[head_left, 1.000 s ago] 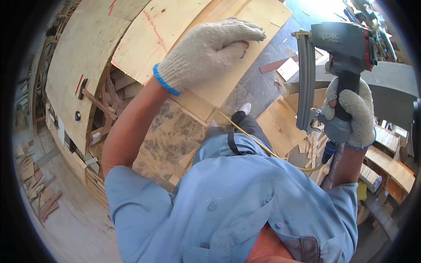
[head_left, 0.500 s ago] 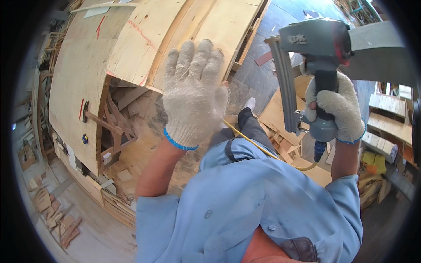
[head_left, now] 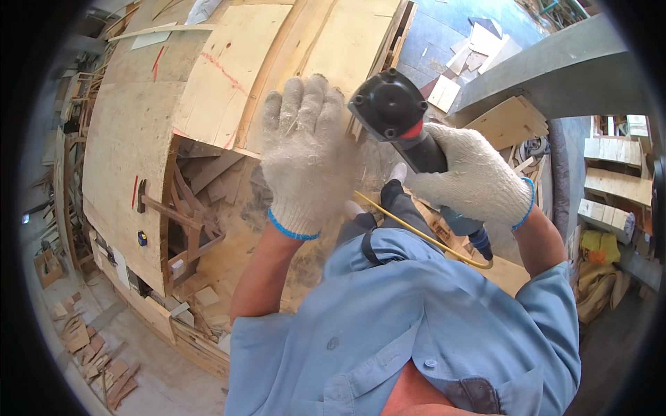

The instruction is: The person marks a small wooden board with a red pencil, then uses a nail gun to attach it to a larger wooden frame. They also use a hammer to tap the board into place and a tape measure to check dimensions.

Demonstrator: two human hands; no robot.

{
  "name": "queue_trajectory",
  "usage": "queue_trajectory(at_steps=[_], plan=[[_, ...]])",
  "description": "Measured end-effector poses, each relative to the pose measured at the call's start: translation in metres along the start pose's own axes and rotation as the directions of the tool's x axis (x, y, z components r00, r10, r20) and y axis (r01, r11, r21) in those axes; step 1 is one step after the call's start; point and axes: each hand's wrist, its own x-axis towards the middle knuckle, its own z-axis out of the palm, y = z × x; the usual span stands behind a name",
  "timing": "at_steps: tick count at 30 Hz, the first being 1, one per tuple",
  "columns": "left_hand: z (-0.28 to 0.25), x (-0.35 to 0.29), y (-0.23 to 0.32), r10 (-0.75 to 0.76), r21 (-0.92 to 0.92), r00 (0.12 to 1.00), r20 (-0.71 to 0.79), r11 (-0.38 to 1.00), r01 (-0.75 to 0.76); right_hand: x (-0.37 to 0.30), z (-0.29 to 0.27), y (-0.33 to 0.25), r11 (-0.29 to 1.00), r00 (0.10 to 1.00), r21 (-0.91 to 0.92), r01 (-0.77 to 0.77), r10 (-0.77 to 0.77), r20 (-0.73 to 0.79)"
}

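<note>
My left hand (head_left: 298, 152), in a white knit glove with a blue cuff, is stretched out with its fingers together over the near edge of a pale plywood panel (head_left: 340, 48). Whether its palm presses on the wood cannot be seen. Wrapped round the black grip of a pneumatic nail gun (head_left: 390, 107) is my gloved right hand (head_left: 479, 173). The gun's round black cap faces up, close to the panel's right edge, and its nose is hidden beneath. A yellow air hose (head_left: 416, 240) curves across my waist to the blue fitting (head_left: 480, 241) at the gun's handle.
On the plywood bench top (head_left: 125, 152) at left lie a hammer (head_left: 166, 208) and a blue tape measure (head_left: 143, 238). Wood offcuts (head_left: 215, 173) fill the open space beneath. A grey beam (head_left: 555, 76) crosses at upper right, and stacked boards (head_left: 614, 184) stand far right.
My right hand has brought the nail gun leftward to the panel's edge and turned it, so its cap now faces up. My left hand has shifted only slightly.
</note>
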Motion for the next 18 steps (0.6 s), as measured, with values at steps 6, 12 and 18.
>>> queue_trajectory(at_steps=[6, 12, 18], plan=[[-0.004, -0.003, 0.002, -0.027, -0.056, 0.999, 0.016, 0.998, 0.028, -0.008, -0.035, -0.027, 0.960, 0.988, 0.241, -0.144, 0.152, -0.017], [-0.006, 0.000, 0.000, -0.036, -0.088, 0.999, 0.030, 0.995, 0.039, 0.022, -0.097, -0.048, 0.951, 0.975, 0.308, -0.014, 0.081, -0.207], [-0.004, -0.004, -0.002, -0.038, -0.100, 0.999, 0.020, 0.994, 0.040, 0.095, -0.143, -0.064, 0.949, 0.965, 0.234, 0.212, -0.164, -0.206]])
